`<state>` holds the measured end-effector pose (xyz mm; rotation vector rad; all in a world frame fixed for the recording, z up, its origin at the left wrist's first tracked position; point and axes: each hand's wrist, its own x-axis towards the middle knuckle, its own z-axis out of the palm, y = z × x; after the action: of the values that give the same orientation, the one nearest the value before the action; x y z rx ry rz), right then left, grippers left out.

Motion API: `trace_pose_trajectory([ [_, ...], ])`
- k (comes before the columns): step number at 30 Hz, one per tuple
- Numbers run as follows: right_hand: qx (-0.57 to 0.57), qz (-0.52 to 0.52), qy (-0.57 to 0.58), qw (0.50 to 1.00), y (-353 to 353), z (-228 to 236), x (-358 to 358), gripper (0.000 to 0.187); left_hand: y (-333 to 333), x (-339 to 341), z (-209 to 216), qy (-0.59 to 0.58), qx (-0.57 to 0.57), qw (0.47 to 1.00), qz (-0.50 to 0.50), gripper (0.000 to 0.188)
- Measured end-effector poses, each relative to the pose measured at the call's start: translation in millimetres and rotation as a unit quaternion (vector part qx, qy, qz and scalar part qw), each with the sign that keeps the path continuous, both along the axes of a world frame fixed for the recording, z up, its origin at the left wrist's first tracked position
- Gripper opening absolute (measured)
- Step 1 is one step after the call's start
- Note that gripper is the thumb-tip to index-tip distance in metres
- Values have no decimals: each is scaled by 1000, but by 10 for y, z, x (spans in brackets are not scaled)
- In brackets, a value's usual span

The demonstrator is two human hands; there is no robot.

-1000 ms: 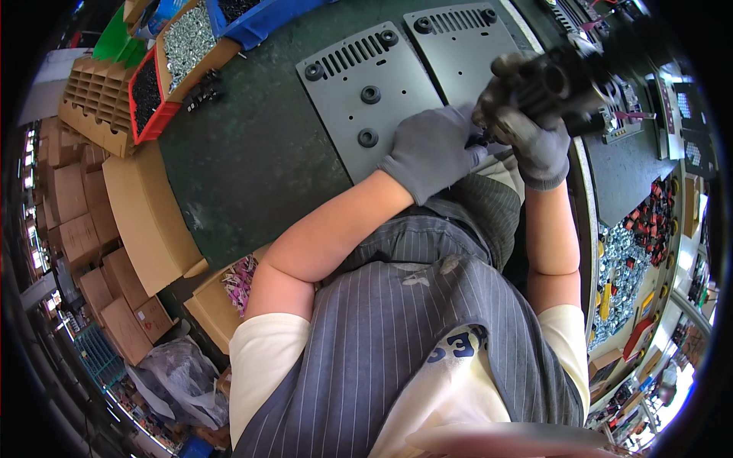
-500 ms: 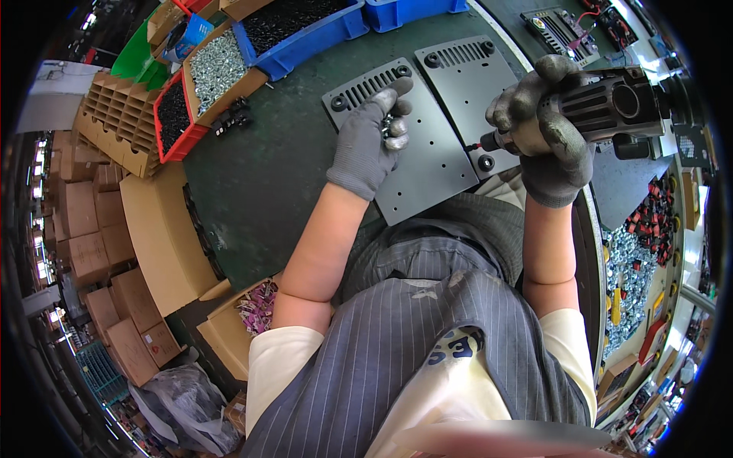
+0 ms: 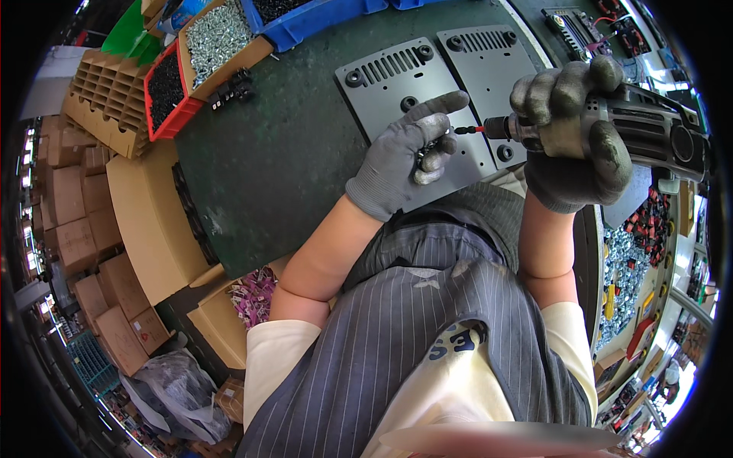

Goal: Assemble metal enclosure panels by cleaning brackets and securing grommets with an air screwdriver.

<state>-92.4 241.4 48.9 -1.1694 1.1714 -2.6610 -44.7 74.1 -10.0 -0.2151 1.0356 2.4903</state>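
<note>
My left hand [image 3: 401,156], in a grey coated glove, hovers over the left grey metal plate [image 3: 447,168]. Its index finger points out to the right, while the other fingers curl round small metal pieces that look like screws [image 3: 424,153], partly hidden. In my gloved right hand [image 3: 580,130] is a black power screwdriver [image 3: 649,126], held sideways. Its red-and-black bit [image 3: 467,130] points left, its tip close to my left fingers; whether they touch I cannot tell. Round black feet [image 3: 409,103] sit on the left plate. A second slotted plate [image 3: 489,72] lies beside it.
At the upper left, a red bin [image 3: 183,114] of black screws adjoins a cardboard box [image 3: 263,53] of silver screws and a blue bin [image 3: 321,29]. Small black parts [image 3: 231,89] lie on the green table [image 3: 267,160]. Silver hardware [image 3: 622,282] fills a tray at right.
The view has shifted. My right hand has drawn the screwdriver's bit away from the right plate's lower foot, to near my left fingers. A foot shows on the left plate where my left hand was.
</note>
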Motion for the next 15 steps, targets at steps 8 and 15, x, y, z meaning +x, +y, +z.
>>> trace_pose_trajectory([
  [8,-28,15,-4,999,-61,3,-3,47,27,65,-91,-46,220,974,-30,32],
  [15,-2,52,27,998,-7,-23,-1,47,78,99,-95,-36,184,981,-48,33],
])
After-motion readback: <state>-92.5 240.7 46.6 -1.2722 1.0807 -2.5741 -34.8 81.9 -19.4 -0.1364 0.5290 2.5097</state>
